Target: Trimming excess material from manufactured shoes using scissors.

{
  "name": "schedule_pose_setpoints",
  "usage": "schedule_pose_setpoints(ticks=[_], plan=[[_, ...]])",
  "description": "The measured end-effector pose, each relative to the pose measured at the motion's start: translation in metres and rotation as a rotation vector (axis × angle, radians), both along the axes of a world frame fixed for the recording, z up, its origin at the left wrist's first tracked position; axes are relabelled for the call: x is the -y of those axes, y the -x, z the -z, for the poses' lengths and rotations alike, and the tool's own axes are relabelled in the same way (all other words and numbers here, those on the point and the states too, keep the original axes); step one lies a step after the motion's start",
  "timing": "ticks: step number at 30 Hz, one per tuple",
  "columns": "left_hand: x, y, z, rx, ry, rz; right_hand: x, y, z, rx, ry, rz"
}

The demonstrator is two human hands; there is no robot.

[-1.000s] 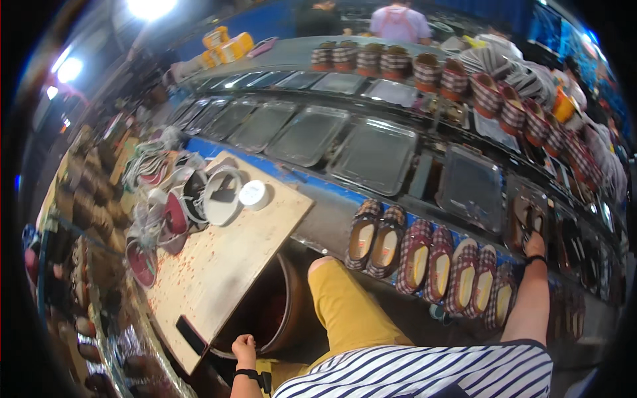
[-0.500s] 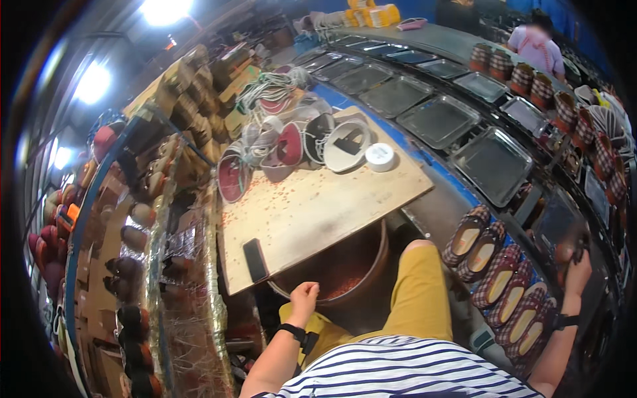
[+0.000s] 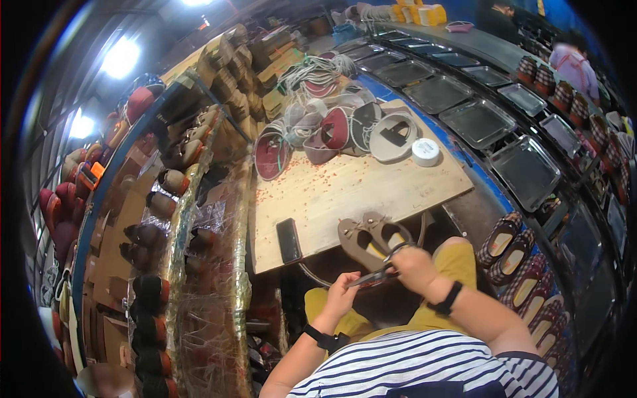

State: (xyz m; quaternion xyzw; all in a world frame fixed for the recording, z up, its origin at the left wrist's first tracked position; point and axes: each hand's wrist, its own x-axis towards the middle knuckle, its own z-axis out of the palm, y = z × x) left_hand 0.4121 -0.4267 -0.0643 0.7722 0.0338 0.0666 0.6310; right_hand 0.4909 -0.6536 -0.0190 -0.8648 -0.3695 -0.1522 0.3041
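Observation:
A dark-handled pair of scissors (image 3: 371,276) is in my right hand (image 3: 413,270), its blades pointing at my left hand. The fingers of my left hand (image 3: 342,293) are pinched at the blade tips; what they hold is too small to make out. A pair of brown shoes with bows (image 3: 370,233) is at the front edge of the wooden board, toes away from me and heels next to my right hand. Whether that hand also grips the shoes is hidden. Left of them a dark phone (image 3: 288,240) lies on the wooden board (image 3: 325,219).
Grey and maroon shoe pieces (image 3: 332,129) with cords pile up on the board's far side, beside a white tub (image 3: 425,152). Metal trays (image 3: 526,171) line the right, with checked shoes (image 3: 501,239) nearer me. Shoe racks (image 3: 159,292) stand left. A person (image 3: 576,69) is far right.
My right hand has come from the far right trays to the front of the board; the brown shoes now show there. My left hand has moved slightly right, to the scissor tips. The view has shifted.

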Motion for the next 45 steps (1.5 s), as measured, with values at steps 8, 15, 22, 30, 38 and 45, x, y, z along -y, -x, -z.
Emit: schedule_pose_setpoints(ticks=[8,15,22,30,38,45], plan=[[-0.048,-0.011,0.002,-0.181,-0.596,0.007,-0.026,0.044,0.011,-0.452,-0.017,-0.185],[-0.005,-0.072,0.027,-0.101,-0.965,0.061,0.009,0.049,0.003,-0.444,-0.074,0.031],[-0.020,-0.036,0.023,0.066,-0.676,-0.055,0.024,0.043,-0.019,-0.651,-0.198,0.246],[-0.045,0.013,0.016,-0.342,0.203,-0.211,-0.014,0.035,-0.033,-0.768,0.013,0.033],[-0.060,0.037,0.031,-0.303,0.267,-0.094,-0.024,0.033,-0.034,-0.651,0.193,-0.016],[-0.056,0.044,-0.011,-0.462,0.379,0.014,-0.015,0.036,0.001,-0.619,0.137,0.141]])
